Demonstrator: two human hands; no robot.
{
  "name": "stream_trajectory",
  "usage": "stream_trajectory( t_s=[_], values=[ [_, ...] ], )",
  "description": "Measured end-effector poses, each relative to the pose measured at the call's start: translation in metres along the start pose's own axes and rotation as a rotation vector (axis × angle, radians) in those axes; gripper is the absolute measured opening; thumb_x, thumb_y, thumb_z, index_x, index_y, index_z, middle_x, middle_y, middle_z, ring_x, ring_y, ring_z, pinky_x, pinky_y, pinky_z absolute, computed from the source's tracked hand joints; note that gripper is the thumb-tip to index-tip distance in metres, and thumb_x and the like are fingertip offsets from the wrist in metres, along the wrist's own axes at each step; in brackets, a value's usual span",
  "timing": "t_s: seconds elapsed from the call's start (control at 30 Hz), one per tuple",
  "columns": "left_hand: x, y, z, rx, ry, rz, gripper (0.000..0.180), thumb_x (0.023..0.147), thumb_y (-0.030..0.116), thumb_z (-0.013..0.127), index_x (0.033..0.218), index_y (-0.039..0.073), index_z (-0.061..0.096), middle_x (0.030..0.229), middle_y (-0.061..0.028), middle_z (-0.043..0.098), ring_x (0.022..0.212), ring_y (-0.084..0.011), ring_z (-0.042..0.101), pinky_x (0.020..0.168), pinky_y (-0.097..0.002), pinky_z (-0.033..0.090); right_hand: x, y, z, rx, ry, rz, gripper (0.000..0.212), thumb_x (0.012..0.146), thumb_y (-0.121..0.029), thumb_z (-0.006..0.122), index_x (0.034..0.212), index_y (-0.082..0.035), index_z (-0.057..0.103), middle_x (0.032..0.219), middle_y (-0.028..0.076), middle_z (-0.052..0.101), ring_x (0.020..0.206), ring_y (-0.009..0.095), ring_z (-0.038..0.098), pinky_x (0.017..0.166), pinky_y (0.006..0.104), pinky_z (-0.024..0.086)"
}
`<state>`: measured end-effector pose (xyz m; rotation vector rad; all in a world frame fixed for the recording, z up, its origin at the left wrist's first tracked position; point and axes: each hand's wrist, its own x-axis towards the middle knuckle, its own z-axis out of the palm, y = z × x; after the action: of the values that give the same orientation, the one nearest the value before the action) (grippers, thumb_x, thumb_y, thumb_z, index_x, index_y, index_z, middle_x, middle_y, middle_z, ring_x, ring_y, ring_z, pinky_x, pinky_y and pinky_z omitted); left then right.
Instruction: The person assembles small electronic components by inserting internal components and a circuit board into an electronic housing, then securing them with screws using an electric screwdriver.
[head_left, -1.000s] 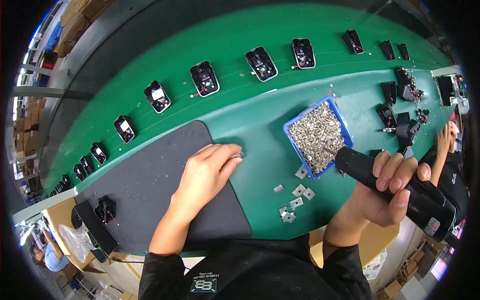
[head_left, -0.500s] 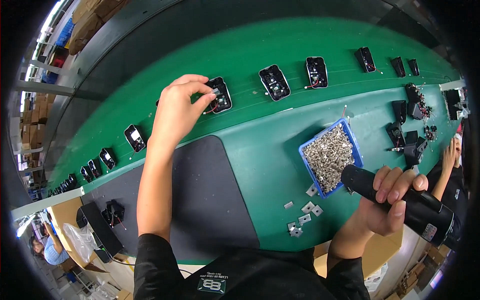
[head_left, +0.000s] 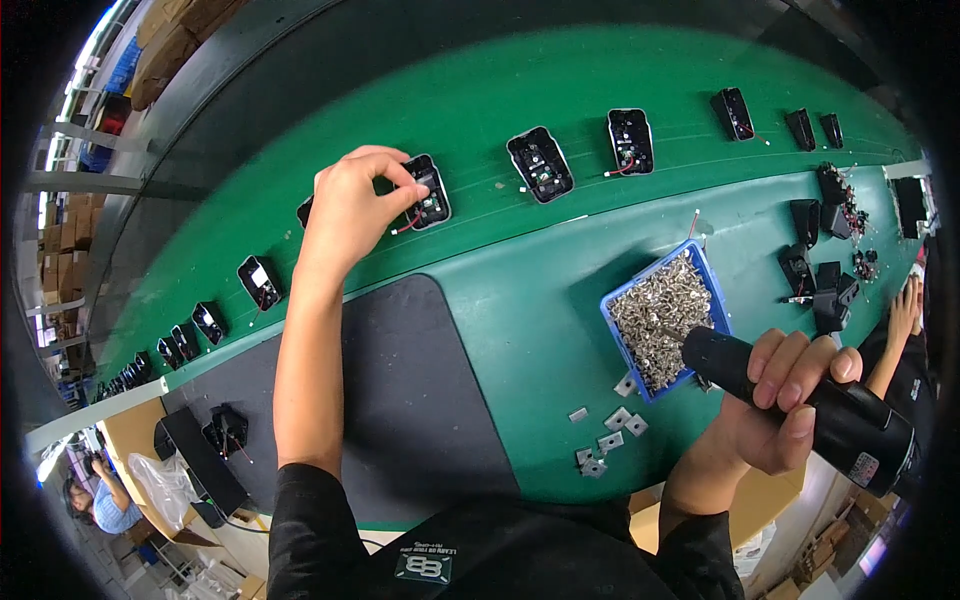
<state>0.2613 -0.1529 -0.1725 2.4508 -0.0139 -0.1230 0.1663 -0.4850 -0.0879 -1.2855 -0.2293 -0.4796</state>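
My left hand (head_left: 350, 205) reaches over the green belt, thumb and forefinger pinched inside a black housing (head_left: 436, 208) with red wires. Between the fingertips is a small grey metal plate, mostly hidden by them. In my right hand (head_left: 785, 405) is a black electric screwdriver (head_left: 722, 362), wrapped by the fingers. Its bit points into a blue bin (head_left: 625, 352) filled with silver screws (head_left: 655, 310). Several small square metal plates (head_left: 612, 441) lie on the green table just in front of the bin.
More black housings (head_left: 541, 165) sit along the belt (head_left: 470, 110) on both sides. A dark mat (head_left: 410, 400) covers the table's left part. Black parts and wire bundles (head_left: 835, 285) are piled at the right, near another person's hand (head_left: 905, 305). Another person sits at the far lower left.
The housings on the belt have shifted slightly left. My left hand has moved left along with its housing, fingertips still at it. My right hand and the screwdriver have barely moved.
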Motion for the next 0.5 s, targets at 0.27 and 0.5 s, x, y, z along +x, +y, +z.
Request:
stream_trajectory(
  t_s=[0.27,0.5],
  values=[
    [0.0,0.008,0.001,-0.054,0.005,-0.078,0.024,0.074,0.01,0.074,0.093,-0.001,0.066,0.087,-0.0118,0.069,0.083,-0.0206,0.066,0.075,-0.0316,0.05,0.004,-0.005,-0.002,0.08,-0.11,-0.019,0.039,0.08,-0.016,0.066,0.112,-0.007,0.045,0.076,0.0,0.048,0.059,0.009,0.045,0.06,0.0257,0.037],
    [-0.091,0.071,0.01,-0.095,-0.179,0.226,0.023,0.071,0.011,0.074,0.092,0.004,0.065,0.087,-0.0102,0.065,0.085,-0.0282,0.062,0.082,-0.0373,0.045,0.005,-0.017,-0.003,0.088,-0.047,-0.09,0.046,0.078,-0.02,0.071,0.117,-0.012,0.048,0.073,-0.004,0.05,0.056,0.01,0.049,0.055,0.0246,0.041]
  ],
)
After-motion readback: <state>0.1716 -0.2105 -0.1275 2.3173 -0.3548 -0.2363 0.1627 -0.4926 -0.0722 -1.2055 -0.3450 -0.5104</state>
